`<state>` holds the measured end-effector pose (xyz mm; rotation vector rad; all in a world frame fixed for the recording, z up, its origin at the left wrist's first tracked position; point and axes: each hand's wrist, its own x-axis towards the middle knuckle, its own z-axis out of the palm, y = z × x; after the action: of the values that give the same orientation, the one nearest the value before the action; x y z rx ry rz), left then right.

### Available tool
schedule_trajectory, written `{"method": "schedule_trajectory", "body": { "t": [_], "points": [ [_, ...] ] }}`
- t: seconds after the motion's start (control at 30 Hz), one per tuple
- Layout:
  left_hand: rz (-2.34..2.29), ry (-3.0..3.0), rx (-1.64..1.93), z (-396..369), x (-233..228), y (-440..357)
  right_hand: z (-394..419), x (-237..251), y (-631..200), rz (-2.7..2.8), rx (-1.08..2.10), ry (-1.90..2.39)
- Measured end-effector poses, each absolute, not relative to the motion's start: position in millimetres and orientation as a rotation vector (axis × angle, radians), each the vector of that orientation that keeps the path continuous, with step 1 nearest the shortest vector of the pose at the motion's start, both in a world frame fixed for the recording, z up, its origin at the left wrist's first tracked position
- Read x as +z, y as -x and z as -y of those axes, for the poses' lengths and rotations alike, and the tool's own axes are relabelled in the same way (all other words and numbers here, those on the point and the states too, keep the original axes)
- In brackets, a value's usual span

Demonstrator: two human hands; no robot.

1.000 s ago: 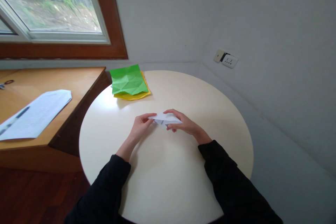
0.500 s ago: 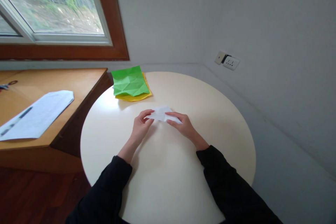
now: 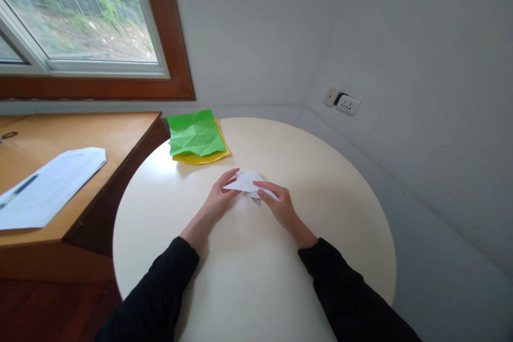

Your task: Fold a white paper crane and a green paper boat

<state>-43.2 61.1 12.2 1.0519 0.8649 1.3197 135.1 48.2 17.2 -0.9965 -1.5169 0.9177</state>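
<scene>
A folded white paper (image 3: 245, 181) with pointed corners is held just above the round table, and a small flap of it hangs down at the lower middle. My left hand (image 3: 219, 192) holds its left side, fingers curled at the far edge and the thumb partly hidden under the paper. My right hand (image 3: 280, 206) pinches the right end between thumb and fingers. Beyond the hands, a creased green paper sheet (image 3: 196, 132) lies on top of a yellow sheet (image 3: 202, 159).
The round cream table (image 3: 256, 288) stands against the wall. To its left is a wooden desk (image 3: 132, 127) with white papers (image 3: 76, 171), a pen (image 3: 24, 184) and partly visible scissors (image 3: 8, 135). A wall socket (image 3: 348, 104) is at the right; a window is at the upper left.
The folded paper has turned so that a broader face and a hanging flap show. My left thumb has slipped partly beneath it. The camera view has tilted slightly upward.
</scene>
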Motion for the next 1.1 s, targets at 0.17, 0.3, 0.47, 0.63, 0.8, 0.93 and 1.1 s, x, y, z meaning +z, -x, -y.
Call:
{"method": "schedule_trajectory", "body": {
  "t": [0.17,0.3,0.47,0.63,0.8,0.93,1.1],
  "points": [
    [-0.765,-0.885,1.333,-57.4,14.3,42.3,-43.1,16.2,-131.7,1.587,0.839,1.011],
    [-0.717,-0.761,1.406,-57.9,13.0,44.7,-39.0,16.3,-128.7,1.633,0.781,1.027],
    [-0.711,-0.639,1.46,-60.2,14.0,48.3,-36.1,17.2,-128.0,1.629,0.756,1.007],
    [-0.67,-0.497,1.451,-59.1,19.9,49.4,-36.8,15.9,-128.3,1.473,0.938,1.011],
    [-0.735,-0.49,1.419,-58.5,20.9,49.3,-37.1,16.0,-122.1,1.086,1.361,0.773],
    [-0.821,-0.49,1.418,-59.5,19.9,48.6,-36.3,19.0,-121.3,0.96,1.556,0.695],
    [-0.887,-0.476,1.421,-60.0,21.0,47.7,-40.1,17.7,-128.1,0.914,1.58,0.724]
  ]
}}
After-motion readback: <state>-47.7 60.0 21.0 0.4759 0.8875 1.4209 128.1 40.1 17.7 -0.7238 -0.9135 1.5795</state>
